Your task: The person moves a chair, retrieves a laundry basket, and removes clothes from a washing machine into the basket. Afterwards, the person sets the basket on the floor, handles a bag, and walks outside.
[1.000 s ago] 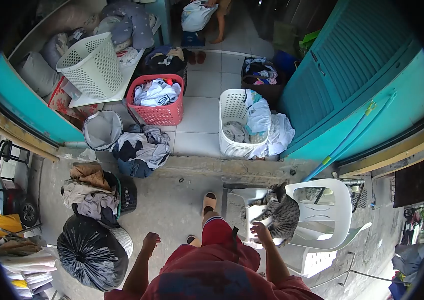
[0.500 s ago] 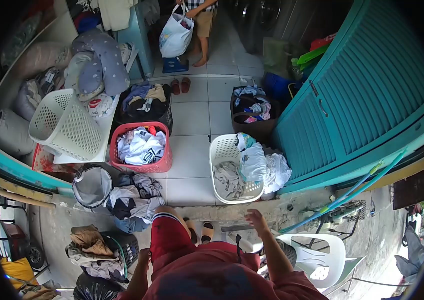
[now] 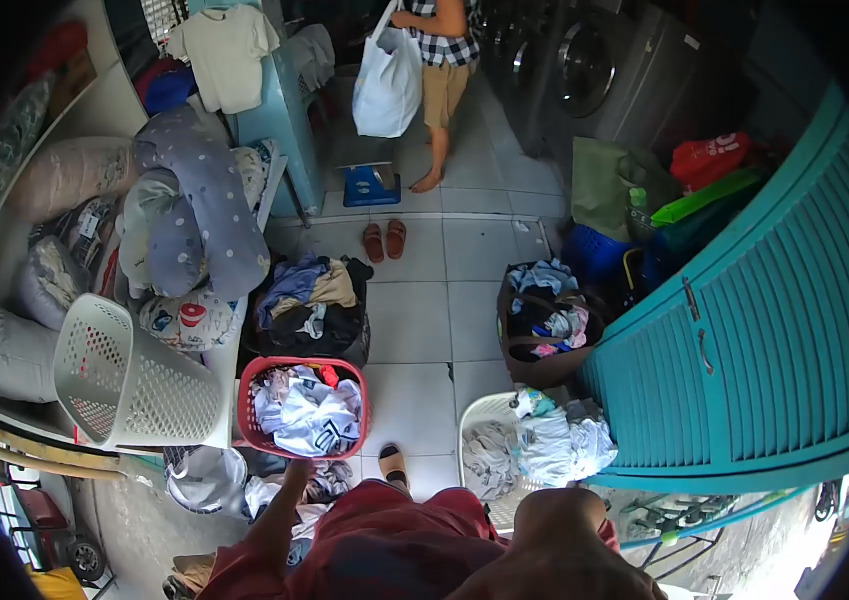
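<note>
My left hand (image 3: 300, 470) hangs low just in front of the red laundry basket (image 3: 366, 405), which holds white clothes (image 3: 309, 412). Its fingers are hidden, and I cannot tell whether it touches the basket. My right arm (image 3: 562, 512) is bent up close to the camera, and the hand on it is out of sight. Near that arm stands a white perforated basket (image 3: 466, 445) with grey cloth (image 3: 490, 460) inside and a bundled white plastic bag (image 3: 547, 445) at its right side.
Ahead, a person (image 3: 439, 60) holds a large white bag (image 3: 387, 90) beside a blue scale (image 3: 372, 187). Dark bags of clothes (image 3: 309, 300) (image 3: 549, 310) flank the tiled aisle (image 3: 409, 320). Red slippers (image 3: 384, 240) lie on the floor. A teal louvred door (image 3: 744, 370) borders the right.
I have moved forward onto the tiles, nearer the baskets. My right arm has folded up from its outstretched position. My left hand has reached the red basket's front. The other person's bag is above the scale.
</note>
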The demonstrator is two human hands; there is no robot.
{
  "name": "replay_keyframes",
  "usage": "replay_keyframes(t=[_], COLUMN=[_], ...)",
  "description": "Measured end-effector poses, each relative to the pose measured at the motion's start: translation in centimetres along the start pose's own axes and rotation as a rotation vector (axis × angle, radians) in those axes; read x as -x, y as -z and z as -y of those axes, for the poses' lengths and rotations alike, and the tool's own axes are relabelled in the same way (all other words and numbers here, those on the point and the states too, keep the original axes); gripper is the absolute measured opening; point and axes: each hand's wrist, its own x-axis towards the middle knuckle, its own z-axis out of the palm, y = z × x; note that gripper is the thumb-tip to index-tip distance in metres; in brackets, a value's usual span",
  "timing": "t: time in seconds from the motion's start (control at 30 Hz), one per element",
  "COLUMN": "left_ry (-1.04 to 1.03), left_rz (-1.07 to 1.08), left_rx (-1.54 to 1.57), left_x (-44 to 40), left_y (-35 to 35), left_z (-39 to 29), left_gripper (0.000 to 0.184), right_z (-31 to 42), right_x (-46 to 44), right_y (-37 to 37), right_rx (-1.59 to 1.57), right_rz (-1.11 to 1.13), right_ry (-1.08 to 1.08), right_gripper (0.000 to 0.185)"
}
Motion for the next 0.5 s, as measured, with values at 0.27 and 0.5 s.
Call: replay_keyframes(t=[0.27, 0.5], left_ry=[-0.151, -0.125], left_rz=[0.146, 0.5], left_rx=[0.123, -0.098], left_x=[-11.2, -22.4], left_y=[-8.5, -11.0], left_z=[-18.4, -21.0], left_gripper=[0.02, 0.034], right_z=[-0.2, -0.2], right_x=[-7.5, 5.7], right_y=[13.5, 35.5], right_rx=[0.099, 0.41], right_rz=[0.163, -0.712], right_ry=[-0.029, -1.102], right_gripper=[0.068, 0.035])
